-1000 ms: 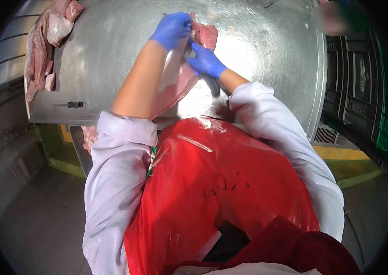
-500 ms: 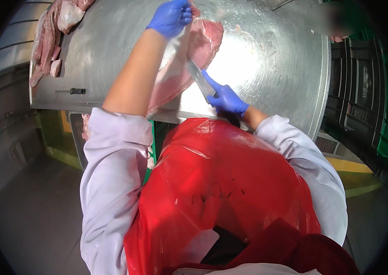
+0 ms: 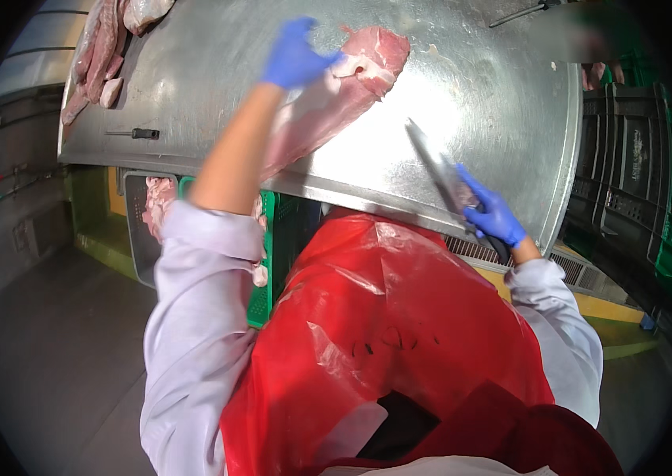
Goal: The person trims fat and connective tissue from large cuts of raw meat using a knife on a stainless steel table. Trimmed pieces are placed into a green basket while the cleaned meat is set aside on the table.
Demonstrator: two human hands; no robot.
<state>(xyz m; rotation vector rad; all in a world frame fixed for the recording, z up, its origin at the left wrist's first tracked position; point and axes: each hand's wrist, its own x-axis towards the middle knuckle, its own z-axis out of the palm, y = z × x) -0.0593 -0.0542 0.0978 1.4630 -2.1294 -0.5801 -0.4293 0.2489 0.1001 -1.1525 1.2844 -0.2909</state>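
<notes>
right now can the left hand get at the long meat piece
Probably yes: the left hand looks open, right by the long meat piece, and the knife in the right hand is clear of it.

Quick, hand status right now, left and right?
Left hand: looks open, though blurred, by the meat; touching or not, cannot tell.
Right hand: closed, holding the knife.

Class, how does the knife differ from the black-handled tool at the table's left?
The knife is in the right hand; the black-handled tool lies on the table. The knife is long and broad-bladed; the black-handled tool is shorter and thin-shafted. Both have dark handles.
</notes>
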